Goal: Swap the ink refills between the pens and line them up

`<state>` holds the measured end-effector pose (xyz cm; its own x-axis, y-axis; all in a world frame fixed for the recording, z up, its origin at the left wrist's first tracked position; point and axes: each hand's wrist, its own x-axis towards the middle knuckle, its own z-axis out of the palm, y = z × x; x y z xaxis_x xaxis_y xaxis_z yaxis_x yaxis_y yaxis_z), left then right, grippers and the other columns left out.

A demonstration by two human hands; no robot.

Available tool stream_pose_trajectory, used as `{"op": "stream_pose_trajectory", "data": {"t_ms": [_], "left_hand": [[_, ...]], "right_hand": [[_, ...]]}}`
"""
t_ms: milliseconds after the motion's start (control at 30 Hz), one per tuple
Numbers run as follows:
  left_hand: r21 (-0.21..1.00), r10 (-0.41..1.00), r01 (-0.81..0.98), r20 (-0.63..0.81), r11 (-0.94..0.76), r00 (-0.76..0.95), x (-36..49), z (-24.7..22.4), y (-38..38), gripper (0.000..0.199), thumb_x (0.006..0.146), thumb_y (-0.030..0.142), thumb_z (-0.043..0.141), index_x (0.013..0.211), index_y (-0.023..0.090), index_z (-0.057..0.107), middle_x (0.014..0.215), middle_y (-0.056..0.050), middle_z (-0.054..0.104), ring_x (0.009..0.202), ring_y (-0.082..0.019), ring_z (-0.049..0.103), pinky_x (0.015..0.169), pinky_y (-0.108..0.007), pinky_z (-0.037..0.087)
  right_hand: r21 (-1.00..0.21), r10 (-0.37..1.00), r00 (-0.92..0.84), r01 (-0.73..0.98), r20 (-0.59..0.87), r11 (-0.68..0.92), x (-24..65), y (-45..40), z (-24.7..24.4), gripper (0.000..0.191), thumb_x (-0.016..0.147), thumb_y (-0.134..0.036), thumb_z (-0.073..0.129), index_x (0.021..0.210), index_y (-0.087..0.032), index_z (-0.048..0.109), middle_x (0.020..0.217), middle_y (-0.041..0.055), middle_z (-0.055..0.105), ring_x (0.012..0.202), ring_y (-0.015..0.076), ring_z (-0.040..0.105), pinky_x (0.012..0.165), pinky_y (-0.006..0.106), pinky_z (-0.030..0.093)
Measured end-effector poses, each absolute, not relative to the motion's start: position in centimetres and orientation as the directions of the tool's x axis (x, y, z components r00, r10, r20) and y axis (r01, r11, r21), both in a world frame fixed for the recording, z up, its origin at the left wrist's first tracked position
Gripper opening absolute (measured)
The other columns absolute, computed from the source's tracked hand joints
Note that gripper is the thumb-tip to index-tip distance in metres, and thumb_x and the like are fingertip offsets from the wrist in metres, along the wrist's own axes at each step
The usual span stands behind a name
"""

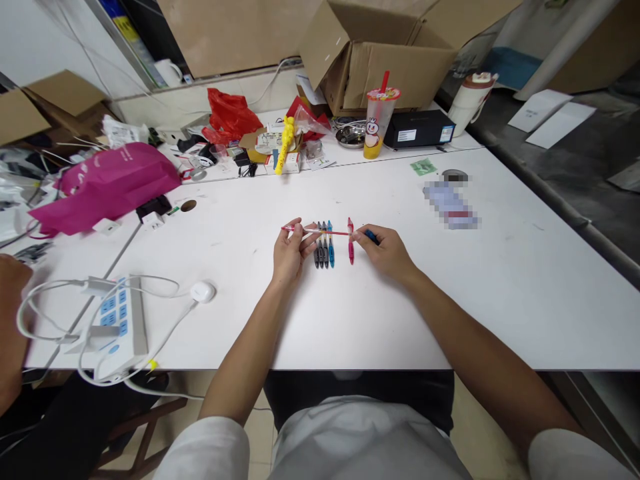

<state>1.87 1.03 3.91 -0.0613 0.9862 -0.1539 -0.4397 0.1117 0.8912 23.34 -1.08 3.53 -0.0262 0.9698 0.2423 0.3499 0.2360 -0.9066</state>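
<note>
My left hand [289, 255] is closed on the clear and pink upper part of a pen [294, 229], held sideways just above the table. A thin red refill [336, 233] runs from it toward my right hand [384, 250], whose fingertips pinch its right end. A dark blue piece [371, 236], apparently a pen part, also shows in my right hand; most of it is hidden. Beside my left fingers, three black pens [321, 253] and a blue pen [331, 251] lie side by side. A pink pen [351, 253] lies upright in view by my right fingertips.
A white power strip [131, 320] with cables and a white round plug lies at left, near another person's arm [13, 320]. Behind are a magenta bag [113, 180], a yellow figure-topped stick [286, 143], a drink cup [379, 123] and a cardboard box [395, 77]. A blurred-out item [450, 203] lies right.
</note>
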Motion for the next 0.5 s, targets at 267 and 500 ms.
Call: {"op": "stream_pose_trajectory", "data": {"t_ms": [267, 500], "left_hand": [[0.882, 0.983, -0.433, -0.160, 0.185, 0.094, 2.76, 3.58, 0.40, 0.036, 0.091, 0.046, 0.077, 0.112, 0.023, 0.057, 0.104, -0.008, 0.079, 0.090, -0.020, 0.080, 0.069, -0.023, 0.061], [0.876, 0.985, -0.450, -0.144, 0.173, 0.097, 2.67, 3.55, 0.60, 0.036, 0.090, 0.045, 0.079, 0.108, 0.023, 0.057, 0.099, -0.005, 0.079, 0.084, -0.016, 0.079, 0.062, -0.017, 0.056]], "right_hand": [[-0.929, 0.986, -0.088, 0.330, 0.144, 0.166, 22.71, -1.36, 2.89, 0.040, 0.092, -0.060, 0.065, 0.086, -0.021, 0.076, 0.071, 0.0022, 0.064, 0.063, 0.0156, 0.049, 0.060, 0.031, 0.038], [-0.941, 0.981, -0.132, 0.291, 0.141, 0.174, 22.70, -1.48, 3.05, 0.049, 0.094, -0.067, 0.058, 0.090, -0.021, 0.073, 0.067, -0.0002, 0.055, 0.061, 0.0148, 0.044, 0.059, 0.031, 0.036]]}}
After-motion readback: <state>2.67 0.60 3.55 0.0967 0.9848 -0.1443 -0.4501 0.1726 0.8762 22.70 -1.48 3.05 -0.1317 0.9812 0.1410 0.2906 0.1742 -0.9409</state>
